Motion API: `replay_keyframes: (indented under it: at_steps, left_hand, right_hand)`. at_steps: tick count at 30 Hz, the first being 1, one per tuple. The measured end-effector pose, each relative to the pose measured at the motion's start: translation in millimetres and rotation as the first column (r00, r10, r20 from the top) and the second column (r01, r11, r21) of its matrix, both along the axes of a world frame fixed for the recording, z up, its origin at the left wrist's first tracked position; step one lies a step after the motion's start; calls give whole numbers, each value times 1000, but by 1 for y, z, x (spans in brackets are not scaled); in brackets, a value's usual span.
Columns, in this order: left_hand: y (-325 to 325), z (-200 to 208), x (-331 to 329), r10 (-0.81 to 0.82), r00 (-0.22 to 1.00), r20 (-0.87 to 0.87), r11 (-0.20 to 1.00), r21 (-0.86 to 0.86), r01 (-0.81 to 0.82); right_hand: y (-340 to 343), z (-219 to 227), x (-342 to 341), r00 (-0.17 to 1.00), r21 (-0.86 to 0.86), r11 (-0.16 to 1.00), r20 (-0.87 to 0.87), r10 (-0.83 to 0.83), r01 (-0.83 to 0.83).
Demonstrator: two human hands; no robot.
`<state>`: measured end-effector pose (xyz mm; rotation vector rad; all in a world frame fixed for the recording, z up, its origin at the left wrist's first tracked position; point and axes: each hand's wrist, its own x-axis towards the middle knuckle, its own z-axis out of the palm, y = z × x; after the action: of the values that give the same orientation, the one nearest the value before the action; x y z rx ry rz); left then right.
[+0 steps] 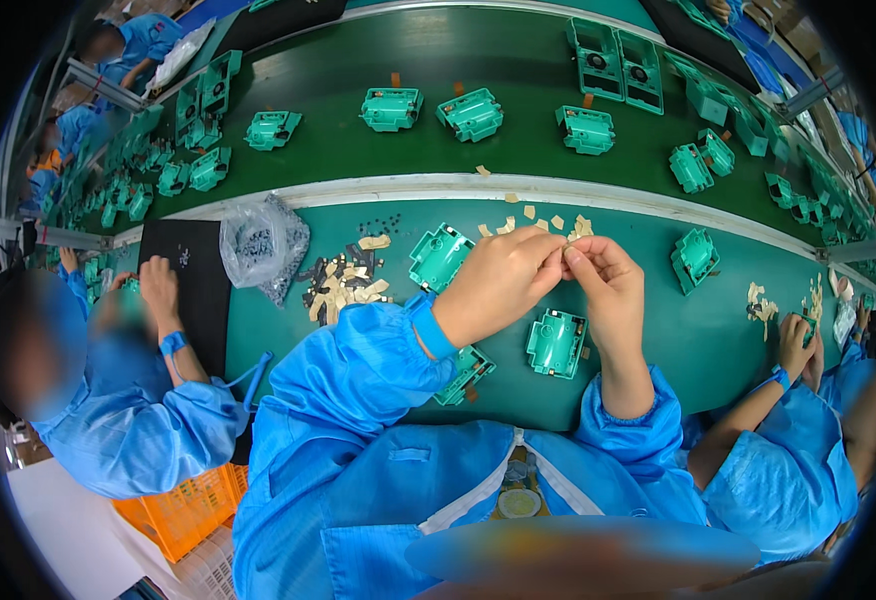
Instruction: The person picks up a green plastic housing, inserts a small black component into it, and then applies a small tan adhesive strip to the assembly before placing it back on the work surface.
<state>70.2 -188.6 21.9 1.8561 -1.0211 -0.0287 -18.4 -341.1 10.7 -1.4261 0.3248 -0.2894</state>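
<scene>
Above the green work table, my left hand point(503, 272) and my right hand point(613, 278) meet, thumbs and fingertips pinched together. Whatever is between them is too small to make out. Just beneath, a green plastic housing point(556, 345) lies with its hollow side up. Another green housing point(438, 256) sits left of my left hand, partly covered by it. A third housing point(470, 374) shows beside my left sleeve, which hides part of it. Tan paper-like pieces point(580, 228) are scattered just beyond my fingertips. A blue band circles my left wrist.
Left of my hands lie a pile of tan and black scraps point(343, 288), small black parts point(378, 222) and a clear plastic bag point(264, 245). A metal rail point(398, 188) borders a green conveyor belt point(328, 165) carrying several housings. Co-workers sit on both sides; another housing point(695, 260) lies right.
</scene>
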Motion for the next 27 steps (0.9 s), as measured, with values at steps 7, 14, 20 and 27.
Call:
replay_keyframes:
  at_steps: [7, 14, 20, 27]
  left_hand:
    - [-2, -2, 5, 44, 995, -88, 999, -1, -44]
    - [-3, -3, 8, 108, 993, 55, 954, 276, -119]
    - [-15, 1, 6, 45, 992, 115, 998, -56, -39]
    - [-13, 13, 8, -30, 953, -302, 992, 109, 66]
  right_hand:
    - [-7, 2, -3, 1000, 21, 1000, -17, 12, -11]
    - [-26, 9, -1, 992, 55, 992, -57, -113, 116]
    - [-24, 9, -3, 997, 9, 1000, -82, -12, 13]
    - [-24, 3, -4, 996, -139, 989, -62, -62, 53]
